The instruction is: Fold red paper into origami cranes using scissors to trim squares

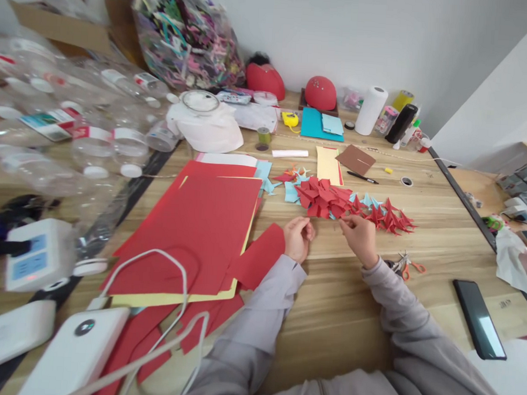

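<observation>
At the frame's centre, the left hand (298, 239) and right hand (358, 236) each close in a pinch; whether anything thin sits between the fingertips, I cannot tell. Just above them lie crisp, sharply creased red paper folds (323, 199), spiky toward the right, mixed with pale blue folds (291, 192). Smooth, flat red sheets (195, 229) spread left of centre on the streaky wood-grain tabletop (332, 313).

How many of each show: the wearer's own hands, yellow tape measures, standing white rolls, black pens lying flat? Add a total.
Left hand and right hand: 2
Yellow tape measure: 1
Standing white roll: 1
Black pen: 1
Total: 5
</observation>
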